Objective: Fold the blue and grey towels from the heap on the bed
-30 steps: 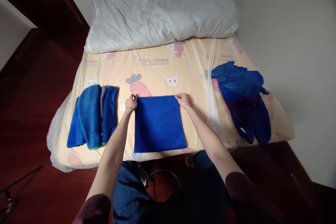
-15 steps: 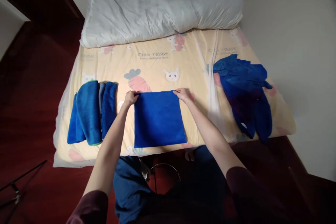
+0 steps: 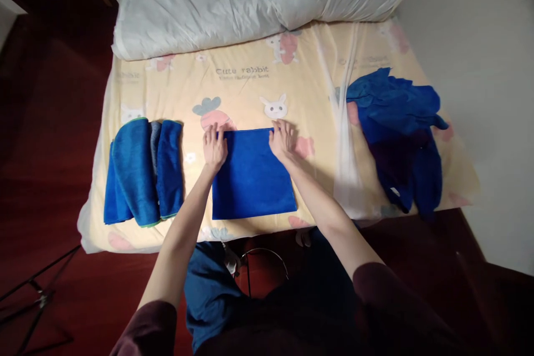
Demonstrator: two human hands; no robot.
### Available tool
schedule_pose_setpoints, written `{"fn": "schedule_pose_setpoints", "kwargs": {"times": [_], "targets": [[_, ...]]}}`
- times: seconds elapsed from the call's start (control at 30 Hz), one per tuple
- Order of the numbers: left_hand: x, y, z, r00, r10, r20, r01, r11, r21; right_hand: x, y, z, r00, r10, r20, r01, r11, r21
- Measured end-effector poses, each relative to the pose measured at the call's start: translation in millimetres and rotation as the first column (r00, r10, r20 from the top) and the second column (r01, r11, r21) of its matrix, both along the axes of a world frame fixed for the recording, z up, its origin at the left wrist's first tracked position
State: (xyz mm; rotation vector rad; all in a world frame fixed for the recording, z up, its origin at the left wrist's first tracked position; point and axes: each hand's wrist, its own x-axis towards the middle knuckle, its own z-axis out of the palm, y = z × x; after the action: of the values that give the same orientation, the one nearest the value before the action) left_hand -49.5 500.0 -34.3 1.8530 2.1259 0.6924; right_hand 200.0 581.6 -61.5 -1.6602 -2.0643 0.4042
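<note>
A blue cloth (image 3: 252, 178) lies flat as a near-square on the bed's yellow patterned cover (image 3: 242, 94), close to the front edge. My left hand (image 3: 215, 146) rests on its far left corner, fingers apart and laid flat. On the far right corner lies my right hand (image 3: 281, 138), its fingers also spread and pointing away from me. Neither hand grips anything. Several rolled or folded blue and grey cloths (image 3: 137, 169) sit side by side on the left. To the right is a loose, crumpled heap of blue cloths (image 3: 396, 128).
A large grey-white quilt (image 3: 250, 0) is piled across the back of the bed. A wall (image 3: 479, 94) rises at the right. Dark tripod legs (image 3: 41, 297) stand on the red floor at lower left.
Both hands have gone from pinching the far corners to lying open on them, slightly closer together. The view has shifted a little.
</note>
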Motion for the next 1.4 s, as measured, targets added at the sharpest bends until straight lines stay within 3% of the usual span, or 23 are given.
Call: {"fn": "schedule_pose_setpoints", "kwargs": {"times": [0.07, 0.17, 0.33, 0.43, 0.53, 0.67, 0.73, 0.83, 0.97, 1.17, 1.27, 1.4], "targets": [[14, -7, -6.3, 0.992, -0.129, 0.011, 0.129, 0.992, -0.013, -14, -22, 2.9, 0.981, 0.186, 0.048, -0.186, 0.983, -0.004], [18, -10, -20.4, 0.993, -0.107, 0.040, 0.109, 0.993, -0.053, -21, -40, -0.1, 0.944, 0.323, 0.072, -0.317, 0.945, -0.082], [1, -8, -38.3, 0.999, -0.030, 0.025, 0.031, 0.999, -0.037, -1, -33, -14.1, 0.975, 0.200, 0.101, -0.191, 0.978, -0.086], [3, -8, -36.3, 1.000, -0.007, -0.015, 0.006, 1.000, -0.024, 2, -25, -11.1, 0.972, 0.167, 0.168, -0.150, 0.983, -0.108], [22, -17, -27.6, 0.995, -0.072, -0.062, 0.072, 0.997, -0.016, -14, -33, 1.4, 0.961, 0.152, 0.232, -0.132, 0.986, -0.101], [63, -48, -23.0, 0.961, -0.261, -0.096, 0.255, 0.965, -0.065, -42, -85, 7.5, 0.922, 0.328, 0.208, -0.321, 0.945, -0.067], [78, -68, -25.8, 0.960, -0.264, -0.092, 0.256, 0.963, -0.087, -46, -118, 1.6, 0.906, 0.384, 0.178, -0.376, 0.923, -0.080], [83, -91, -30.7, 0.978, -0.199, -0.070, 0.194, 0.979, -0.063, -37, -149, -8.1, 0.934, 0.325, 0.145, -0.317, 0.945, -0.080], [65, -100, -32.9, 0.982, -0.189, -0.019, 0.189, 0.982, -0.008, -5, -143, -9.5, 0.963, 0.235, 0.128, -0.228, 0.971, -0.069], [42, -96, -37.8, 0.996, -0.083, 0.016, 0.083, 0.997, -0.004, 35, -122, -10.1, 0.967, 0.168, 0.190, -0.155, 0.985, -0.080], [46, -93, -37.9, 0.997, -0.069, 0.015, 0.070, 0.997, -0.022, 31, -121, -9.5, 0.964, 0.141, 0.225, -0.124, 0.988, -0.087], [73, -99, -31.2, 1.000, -0.005, -0.014, 0.003, 0.997, -0.077, 1, -136, -1.9, 0.961, 0.132, 0.242, -0.107, 0.988, -0.115]]}}
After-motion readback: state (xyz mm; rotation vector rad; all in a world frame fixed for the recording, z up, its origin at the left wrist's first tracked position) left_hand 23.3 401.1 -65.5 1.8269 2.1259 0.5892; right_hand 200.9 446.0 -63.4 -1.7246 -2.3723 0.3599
